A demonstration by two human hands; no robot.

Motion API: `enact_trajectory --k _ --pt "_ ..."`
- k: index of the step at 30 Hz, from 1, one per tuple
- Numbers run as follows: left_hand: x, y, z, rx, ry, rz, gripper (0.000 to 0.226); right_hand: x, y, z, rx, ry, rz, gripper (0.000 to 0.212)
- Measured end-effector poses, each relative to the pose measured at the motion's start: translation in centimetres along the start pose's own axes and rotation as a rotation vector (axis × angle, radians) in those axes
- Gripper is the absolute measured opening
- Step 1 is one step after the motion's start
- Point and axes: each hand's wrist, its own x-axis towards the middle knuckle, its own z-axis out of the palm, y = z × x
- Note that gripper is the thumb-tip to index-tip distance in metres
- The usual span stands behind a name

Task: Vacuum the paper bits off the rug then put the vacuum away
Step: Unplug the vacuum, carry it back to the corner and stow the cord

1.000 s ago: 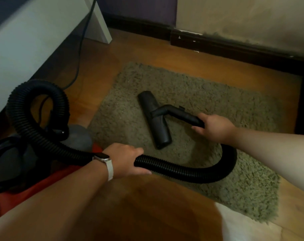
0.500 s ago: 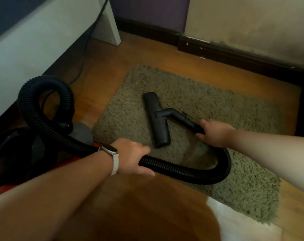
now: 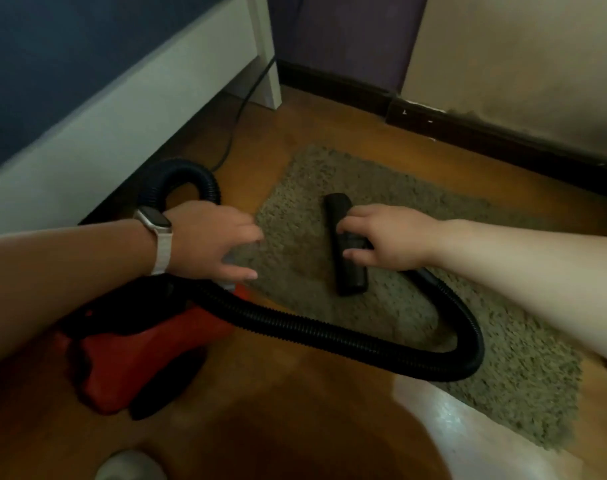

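Vacuum (image 3: 132, 362), red and black, sits on the wooden floor (image 3: 295, 427) just left of the shaggy olive rug (image 3: 524, 358). Its black ribbed hose (image 3: 330, 336) arcs up by the left hand, then sweeps across the rug's near edge to the floor head (image 3: 350, 275), which lies on the rug. The right hand (image 3: 395, 237) grasps the floor head at its neck. The left hand (image 3: 205, 240), blurred, hovers with its fingers spread loose, grasping nothing, a watch (image 3: 155, 223) on its wrist.

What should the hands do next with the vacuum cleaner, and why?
Probably lower the open left hand onto the red vacuum cleaner body just beneath it, ready for putting away: the shaggy grey-brown rug shows no paper bits, and the right hand grips the black floor nozzle.
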Motion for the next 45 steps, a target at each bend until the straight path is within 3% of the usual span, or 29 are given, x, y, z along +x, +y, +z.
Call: enact_trajectory --k 4,12,21,26,31,38,45 --pt "-4.7 -2.2 -0.9 -0.044 0.18 -0.03 0.077 2.2 -4.5 -2.4 -0.079 0.064 -0.092 0.059" --pt "-14.7 -3.6 1.0 -0.121 0.291 -0.246 0.076 5.8 -13.1 -4.9 -0.016 0.152 -0.296 0.061" --pt "-21.6 -5.7 4.5 -0.321 0.057 -0.481 0.099 12.0 -21.9 -4.6 -0.096 0.265 -0.586 0.056" --pt "-23.8 -5.7 7.4 -0.456 -0.057 -0.513 0.109 15.6 -25.3 -4.0 -0.204 0.207 -0.641 0.059" --pt "-24.8 -5.3 9.8 -0.442 -0.175 -0.46 0.122 17.9 -27.4 -3.3 -0.235 0.068 -0.665 0.052" --pt "-24.8 -5.9 12.1 -0.465 -0.204 -0.412 0.119 19.4 -27.6 -2.5 -0.263 0.084 -0.71 0.051" --pt "-24.1 -5.6 13.3 -0.683 -0.19 -0.447 0.131 19.8 -27.3 -1.3 -0.199 0.218 -0.771 0.05"
